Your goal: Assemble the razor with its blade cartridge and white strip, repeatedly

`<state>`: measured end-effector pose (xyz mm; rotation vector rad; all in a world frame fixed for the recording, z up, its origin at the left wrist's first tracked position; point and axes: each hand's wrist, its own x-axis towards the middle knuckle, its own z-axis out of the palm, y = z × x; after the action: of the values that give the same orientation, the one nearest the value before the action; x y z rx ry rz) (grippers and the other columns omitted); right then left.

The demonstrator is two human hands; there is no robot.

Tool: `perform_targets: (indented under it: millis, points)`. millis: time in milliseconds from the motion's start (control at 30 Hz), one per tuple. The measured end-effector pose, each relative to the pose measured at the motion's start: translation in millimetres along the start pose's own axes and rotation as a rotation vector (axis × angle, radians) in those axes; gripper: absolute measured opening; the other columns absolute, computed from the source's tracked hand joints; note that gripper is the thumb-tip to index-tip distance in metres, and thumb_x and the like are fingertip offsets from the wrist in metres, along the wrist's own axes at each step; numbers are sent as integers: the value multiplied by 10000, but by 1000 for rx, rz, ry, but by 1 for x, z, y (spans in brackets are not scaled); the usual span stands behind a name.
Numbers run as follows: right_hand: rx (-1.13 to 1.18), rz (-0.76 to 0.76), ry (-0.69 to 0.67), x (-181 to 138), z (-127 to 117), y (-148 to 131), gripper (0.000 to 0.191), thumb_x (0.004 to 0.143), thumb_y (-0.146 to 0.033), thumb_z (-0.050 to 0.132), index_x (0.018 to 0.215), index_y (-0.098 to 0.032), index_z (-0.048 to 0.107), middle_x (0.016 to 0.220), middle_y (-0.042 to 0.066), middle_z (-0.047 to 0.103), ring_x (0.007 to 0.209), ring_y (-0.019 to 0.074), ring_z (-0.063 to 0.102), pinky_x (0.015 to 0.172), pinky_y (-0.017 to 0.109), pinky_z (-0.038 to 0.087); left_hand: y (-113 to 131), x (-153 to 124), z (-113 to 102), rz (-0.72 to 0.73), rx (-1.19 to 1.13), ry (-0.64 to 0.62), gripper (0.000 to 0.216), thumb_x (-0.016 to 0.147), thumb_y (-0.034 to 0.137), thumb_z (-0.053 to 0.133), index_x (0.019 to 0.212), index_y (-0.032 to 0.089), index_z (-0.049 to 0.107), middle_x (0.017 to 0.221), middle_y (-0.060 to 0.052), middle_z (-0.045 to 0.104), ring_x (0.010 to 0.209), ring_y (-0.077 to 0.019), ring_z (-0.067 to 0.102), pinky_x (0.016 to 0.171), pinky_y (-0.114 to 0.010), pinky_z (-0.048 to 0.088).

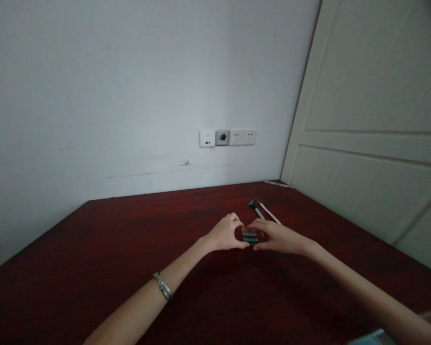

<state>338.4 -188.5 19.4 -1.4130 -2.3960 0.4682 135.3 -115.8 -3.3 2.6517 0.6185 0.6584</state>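
A small clear plastic case [250,235] with dark and teal bands inside, which looks like a pack of razor cartridges, sits low over the table between both hands. My left hand [227,233] curves around its left side, thumb at the near edge and fingers at the far edge. From the right, my right hand [273,236] grips it likewise between thumb and fingers. Just beyond the right hand lies a razor [255,209] with a dark head and pale handle. Beside it is a thin white stick-like item [269,212], its lower end hidden by the hand.
The dark red wooden table [129,244] meets a white wall with sockets [242,137] and a white panelled door or cabinet [373,139] at right. A patterned strip [278,184] lies at the back corner. Part of a pale bluish object [373,337] shows at lower right.
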Motion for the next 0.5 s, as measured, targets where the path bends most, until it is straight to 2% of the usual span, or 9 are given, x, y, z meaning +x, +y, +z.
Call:
perform_targets:
  millis: [100,233,333,500]
  points:
    - [12,20,-7,-3,-1,0,475,701,-463,641,1103,-220,570,981,56,555,814,177,545,704,286,439,1,0,5,-19,-19,-21,472,618,473,699,973,173,619,990,-74,500,907,-210,510,847,-354,418]
    - [83,40,18,-3,-6,19,517,685,-460,650,1124,-199,568,989,61,551,810,169,539,729,300,447,4,-1,6,-81,-94,-17,706,639,555,655,1206,171,486,1114,-111,463,999,-242,502,872,-386,415]
    - [130,87,44,-2,-19,52,563,674,-463,646,1161,-195,554,1025,66,552,855,182,539,790,329,440,5,-2,4,-115,-127,-12,781,687,582,595,1311,173,365,1203,-139,421,1045,-255,490,891,-403,407]
    - [164,259,35,-2,-53,125,611,652,-455,638,1187,-176,548,1116,93,570,978,230,539,858,359,424,-4,-5,-1,-149,-119,-8,708,761,552,525,1325,165,343,1240,-148,407,1067,-251,482,914,-401,396]
